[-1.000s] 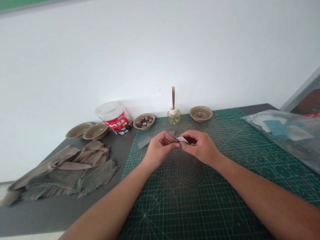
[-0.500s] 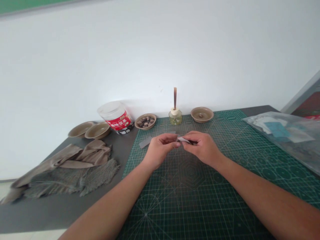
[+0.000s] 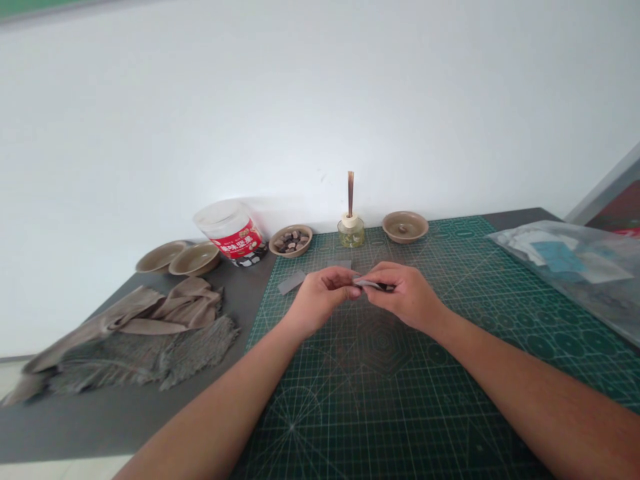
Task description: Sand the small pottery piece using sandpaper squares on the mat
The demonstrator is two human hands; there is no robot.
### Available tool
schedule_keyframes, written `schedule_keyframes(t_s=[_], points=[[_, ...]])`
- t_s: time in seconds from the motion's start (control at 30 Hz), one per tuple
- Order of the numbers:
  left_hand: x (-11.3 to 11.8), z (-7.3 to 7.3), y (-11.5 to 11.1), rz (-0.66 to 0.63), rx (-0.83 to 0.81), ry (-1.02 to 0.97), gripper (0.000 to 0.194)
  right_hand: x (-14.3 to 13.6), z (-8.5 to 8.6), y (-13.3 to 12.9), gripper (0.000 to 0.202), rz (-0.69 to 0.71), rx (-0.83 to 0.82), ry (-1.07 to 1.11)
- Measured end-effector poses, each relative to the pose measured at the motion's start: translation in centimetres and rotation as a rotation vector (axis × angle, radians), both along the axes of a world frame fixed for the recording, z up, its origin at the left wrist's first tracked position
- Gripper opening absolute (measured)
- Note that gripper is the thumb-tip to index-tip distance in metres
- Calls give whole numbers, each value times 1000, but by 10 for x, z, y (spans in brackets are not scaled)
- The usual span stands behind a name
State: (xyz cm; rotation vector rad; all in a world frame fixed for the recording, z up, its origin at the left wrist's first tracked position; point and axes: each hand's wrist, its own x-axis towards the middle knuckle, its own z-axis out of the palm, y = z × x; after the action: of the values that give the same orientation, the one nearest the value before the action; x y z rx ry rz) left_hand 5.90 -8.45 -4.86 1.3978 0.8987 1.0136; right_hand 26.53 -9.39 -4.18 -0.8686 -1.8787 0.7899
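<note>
Over the green cutting mat, my two hands meet with their fingertips together. My right hand is closed in a pinch on a folded grey strip that looks like sandpaper; something dark shows beneath its fingers. Thumb and forefinger of my left hand are pinched at the strip's other end. Whatever small piece lies between these fingertips is hidden. Behind my left hand, a flat grey strip rests on the mat, with another grey piece partly covered by the fingers.
A bowl of small brown pieces, a reed diffuser and a brown bowl stand along the wall. Leftward are a red-labelled plastic jar, two brown bowls and crumpled cloths. A clear plastic bag lies right.
The grey strip between my hands has tilted flatter and its pale face shows less. My right fingers have shifted slightly left. My left hand stays nearly still.
</note>
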Motion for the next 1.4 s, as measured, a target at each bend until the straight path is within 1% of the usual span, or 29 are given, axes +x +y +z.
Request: schedule_keyframes(t_s=[0.07,0.13,0.2,0.3,0.37,0.47,0.6,0.73,0.87,0.97,1.1,1.2,1.33,1.4], points=[[0,-1,1,23,-5,-2,12,-1,0,-2,20,-28,35,-6],[0,-1,1,35,-14,-26,17,-3,1,-3,19,-16,40,-9],[-1,-1,1,18,-17,-40,21,-3,1,-3,19,-11,44,-9],[-2,0,2,-16,-13,-9,13,-2,2,-3,23,-61,84,-27],[-3,0,2,-27,-11,2,13,-2,1,-2,22,-57,93,-30],[-2,2,2,-42,-1,3,18,-2,-1,-2,20,-23,91,-26],[-2,1,2,-31,1,36,14,-3,-3,-2,23,-74,132,-57],[-2,1,1,-40,-4,9,24,-5,-4,-4,20,-52,117,-58],[-2,2,1,-54,10,70,14,-5,-3,-6,21,-102,150,-77],[-2,4,1,-48,19,77,19,-5,-4,-6,20,-65,141,-80],[-3,4,1,-61,32,83,12,-5,-4,-5,23,-90,157,-76],[-4,2,1,-62,4,37,18,-5,-4,-4,20,-50,135,-70],[-4,0,1,-57,-6,43,12,-5,-4,-4,22,-81,136,-70],[-4,0,1,-55,-15,21,18,-4,-3,-4,20,-51,130,-71]])
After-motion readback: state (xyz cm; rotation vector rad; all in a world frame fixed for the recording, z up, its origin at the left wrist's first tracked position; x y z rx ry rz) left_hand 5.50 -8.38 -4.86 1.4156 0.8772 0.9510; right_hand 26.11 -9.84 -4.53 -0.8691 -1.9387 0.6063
